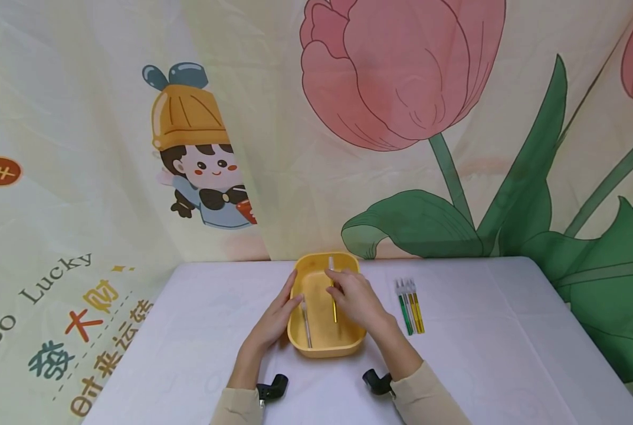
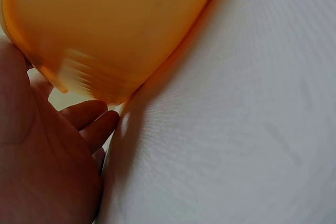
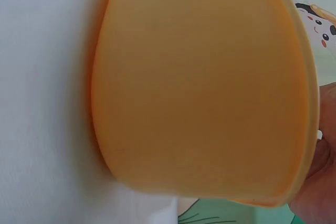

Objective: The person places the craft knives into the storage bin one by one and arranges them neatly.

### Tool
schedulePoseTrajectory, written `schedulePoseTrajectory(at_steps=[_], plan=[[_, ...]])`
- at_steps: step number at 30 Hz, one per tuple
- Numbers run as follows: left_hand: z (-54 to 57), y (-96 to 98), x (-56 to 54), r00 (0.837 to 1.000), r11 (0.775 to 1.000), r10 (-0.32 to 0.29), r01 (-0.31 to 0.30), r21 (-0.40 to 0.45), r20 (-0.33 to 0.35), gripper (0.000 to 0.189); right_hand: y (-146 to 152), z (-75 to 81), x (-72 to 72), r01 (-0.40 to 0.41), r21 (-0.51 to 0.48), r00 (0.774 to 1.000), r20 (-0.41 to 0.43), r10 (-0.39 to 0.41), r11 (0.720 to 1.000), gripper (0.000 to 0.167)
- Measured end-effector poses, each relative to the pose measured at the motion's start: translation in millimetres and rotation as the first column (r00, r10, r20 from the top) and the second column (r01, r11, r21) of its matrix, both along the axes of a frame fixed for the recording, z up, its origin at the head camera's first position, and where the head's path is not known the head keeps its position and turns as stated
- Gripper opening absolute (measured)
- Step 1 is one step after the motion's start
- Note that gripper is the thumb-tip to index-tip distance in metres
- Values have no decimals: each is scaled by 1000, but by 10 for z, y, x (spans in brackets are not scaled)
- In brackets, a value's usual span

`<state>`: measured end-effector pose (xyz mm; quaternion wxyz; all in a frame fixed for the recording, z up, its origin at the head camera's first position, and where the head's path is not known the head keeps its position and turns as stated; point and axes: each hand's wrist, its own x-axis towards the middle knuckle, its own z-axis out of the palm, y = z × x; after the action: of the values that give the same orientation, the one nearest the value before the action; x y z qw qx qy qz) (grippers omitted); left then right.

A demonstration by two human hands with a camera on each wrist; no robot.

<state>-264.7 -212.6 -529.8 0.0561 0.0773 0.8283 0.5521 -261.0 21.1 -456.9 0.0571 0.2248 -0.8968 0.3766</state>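
Note:
A yellow plastic tray [image 1: 327, 352] with raised walls sits on the table. My left hand [image 1: 275, 316] holds its left wall, thumb at the rim and fingers along the outside; in the left wrist view those fingers reach the tray's lower corner. Over the right half of the tray, my right hand [image 1: 356, 295] pinches a slim gold pen-shaped tool [image 1: 334, 311] with a clear cap between thumb and forefinger. A silver pen-shaped tool [image 1: 308, 330] lies inside along the left wall. In the right wrist view the tray wall hides most of the right hand.
Several similar capped tools [image 1: 410, 310], green, silver and gold, lie side by side on the table right of the tray. A white cloth [image 1: 486, 354] covers the table. Behind it hangs a printed curtain [image 1: 274, 118] with tulips and a cartoon figure.

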Motion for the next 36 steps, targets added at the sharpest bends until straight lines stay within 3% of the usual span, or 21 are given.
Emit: schedulePoseTrajectory(at_steps=[15, 36], plan=[[18, -10, 18, 1000, 1000, -12, 12, -6, 2, 65, -135, -67, -10, -37, 41, 999, -4, 37, 998, 45], [13, -17, 15, 1000, 1000, 5, -5, -12, 19, 63, -289, -147, -21, -65, 92, 995, 79, 57, 994, 45]])
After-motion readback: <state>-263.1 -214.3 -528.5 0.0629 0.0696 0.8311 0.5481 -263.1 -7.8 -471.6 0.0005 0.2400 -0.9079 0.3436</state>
